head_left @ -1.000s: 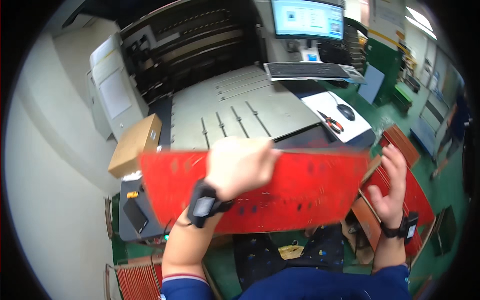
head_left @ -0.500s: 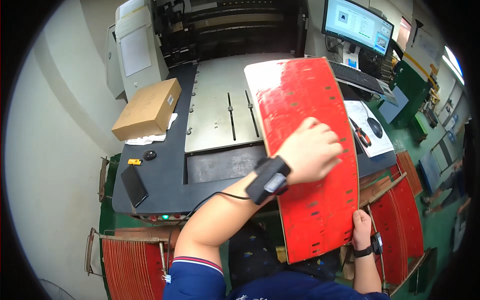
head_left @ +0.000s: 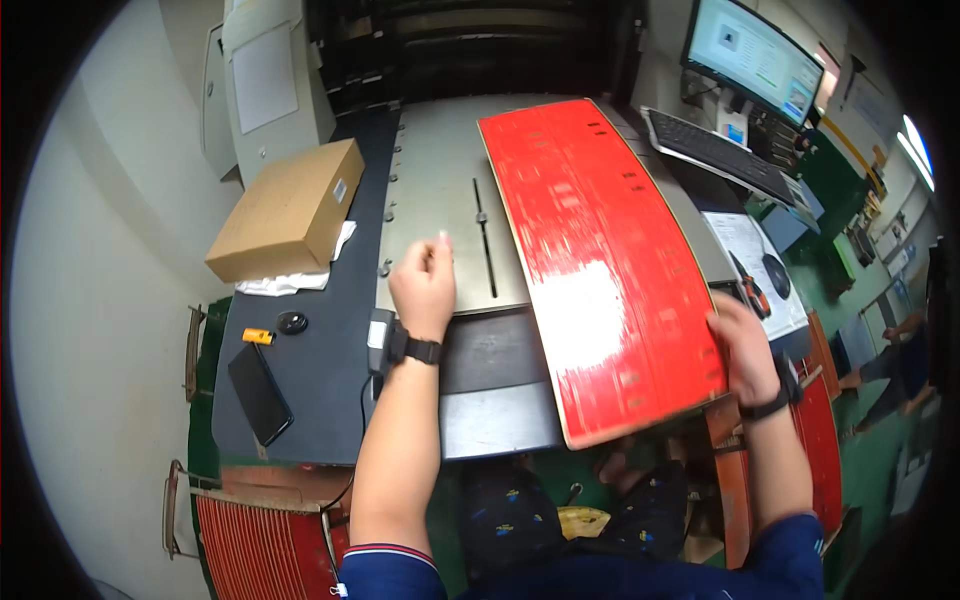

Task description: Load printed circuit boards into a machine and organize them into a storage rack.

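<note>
A long, glossy red board [head_left: 560, 210] with small dark marks lies tilted over the metal bed [head_left: 440, 160] of a machine, its near end reaching past the front edge towards my lap. My right hand [head_left: 745, 350] grips the board's right edge near that end, fingers partly hidden. To the left of the board, apart from it, my left hand [head_left: 423, 290] hangs above the bed's front part with its fingers curled in; whether anything is pinched in them is hidden. Dark bands with small devices sit on both wrists.
On the left of the dark table are a cardboard box [head_left: 290, 215], a phone [head_left: 260, 393], a yellow lighter [head_left: 258, 336] and a small black object [head_left: 291, 322]. At right are a keyboard [head_left: 715, 155], monitor [head_left: 755, 55], pliers [head_left: 752, 290] and mouse [head_left: 776, 275]. Red boards [head_left: 250, 540] fill a rack below.
My left hand has come off the board's face and moved left. The board has shifted forward over the bed and lies flatter, with my right hand still at its right edge.
</note>
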A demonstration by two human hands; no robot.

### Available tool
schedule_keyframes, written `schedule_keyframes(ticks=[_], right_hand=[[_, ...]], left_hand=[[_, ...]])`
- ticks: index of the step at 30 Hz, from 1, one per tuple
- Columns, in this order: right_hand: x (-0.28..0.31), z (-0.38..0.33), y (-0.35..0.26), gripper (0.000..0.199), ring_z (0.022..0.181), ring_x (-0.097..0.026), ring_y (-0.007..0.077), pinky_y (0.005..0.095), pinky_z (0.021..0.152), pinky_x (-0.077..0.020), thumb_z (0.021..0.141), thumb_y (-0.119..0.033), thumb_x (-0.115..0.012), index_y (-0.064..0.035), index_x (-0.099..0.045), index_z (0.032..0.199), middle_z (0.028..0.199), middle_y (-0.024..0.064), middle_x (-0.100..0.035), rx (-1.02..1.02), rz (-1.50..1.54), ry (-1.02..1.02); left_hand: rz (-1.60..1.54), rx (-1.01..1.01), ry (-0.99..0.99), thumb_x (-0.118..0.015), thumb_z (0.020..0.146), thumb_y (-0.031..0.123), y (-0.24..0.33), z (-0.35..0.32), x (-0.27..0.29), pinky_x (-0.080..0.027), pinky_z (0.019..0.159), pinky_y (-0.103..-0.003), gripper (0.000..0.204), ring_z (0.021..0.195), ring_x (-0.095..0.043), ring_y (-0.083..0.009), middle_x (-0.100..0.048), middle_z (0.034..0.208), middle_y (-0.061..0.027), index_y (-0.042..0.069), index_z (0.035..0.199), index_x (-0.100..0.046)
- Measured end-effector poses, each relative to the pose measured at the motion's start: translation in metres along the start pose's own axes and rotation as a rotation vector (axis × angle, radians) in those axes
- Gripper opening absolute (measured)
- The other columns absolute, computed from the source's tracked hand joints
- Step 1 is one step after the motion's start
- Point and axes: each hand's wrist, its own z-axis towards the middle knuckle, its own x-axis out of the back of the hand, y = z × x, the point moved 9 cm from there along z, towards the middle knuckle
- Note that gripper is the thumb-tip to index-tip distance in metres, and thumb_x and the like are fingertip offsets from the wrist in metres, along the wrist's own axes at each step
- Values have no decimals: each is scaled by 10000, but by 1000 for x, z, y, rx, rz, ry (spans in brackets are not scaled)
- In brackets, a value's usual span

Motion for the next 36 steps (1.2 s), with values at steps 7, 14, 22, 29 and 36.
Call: schedule_keyframes(ticks=[7,14,22,29,36], right_hand=[[-129,227,34,135,747,-649,249,387,709,-555,872,-8,-499,61,-600,928,887,131,-633,-201,29,-35],[-235,301,46,346,774,-651,298,438,715,-520,862,-332,-609,2,-689,902,792,129,-658,184,-903,-125],[-273,293,53,507,1032,-592,351,431,882,-472,830,-476,-670,-1,-657,1006,1059,212,-634,432,-1380,-306],[-263,304,50,577,1077,-595,331,414,921,-465,817,-504,-670,-15,-630,1120,1139,199,-632,324,-1261,-292],[-240,272,49,725,1269,-463,352,393,1076,-359,816,-488,-636,23,-503,1314,1346,230,-505,530,-983,-95]], left_hand=[[28,-19,-28,-593,929,314,-8,1,3,-415,498,-385,356,500,-549,-291,-564,577,-152,26,720,-598],[158,-35,-234,-607,922,317,-11,-14,-41,-381,467,-376,384,454,-494,-281,-502,520,-126,28,672,-565],[154,-3,-342,-605,918,335,-12,-20,-57,-395,465,-365,373,442,-510,-262,-510,492,-89,54,673,-598],[213,-27,-371,-600,918,354,-12,-22,-61,-406,471,-370,382,459,-538,-271,-531,505,-96,53,682,-610],[220,58,-355,-568,919,377,-32,-15,-53,-444,541,-449,387,565,-586,-367,-575,563,-147,59,703,-608]])
